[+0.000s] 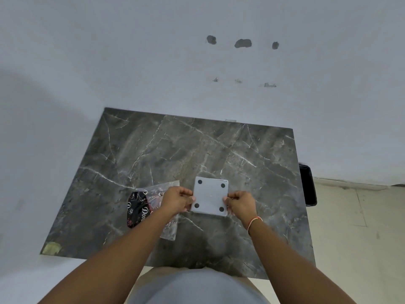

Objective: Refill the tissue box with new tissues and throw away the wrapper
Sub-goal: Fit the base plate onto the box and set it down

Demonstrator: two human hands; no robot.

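Grey-clothed lap at the bottom centre of the frame, two bare forearms reaching up from the lower corners toward the middle. Left hand (178, 197) and right hand (239, 202) closed on opposite side edges of a white tissue box (210, 196), turned bottom-up, four dark round feet showing at its corners. Box held just above a dark grey marble-patterned bench (197, 150), slightly right of centre. Orange band (254, 222) around the right wrist. Clear plastic wrapper (163, 201) with a black and pink printed part, lying flat on the bench just left of the box, partly hidden under the left forearm. Black bin (308, 185) on the floor at the right edge of the bench. Pale wall across the upper frame, a few chipped patches.
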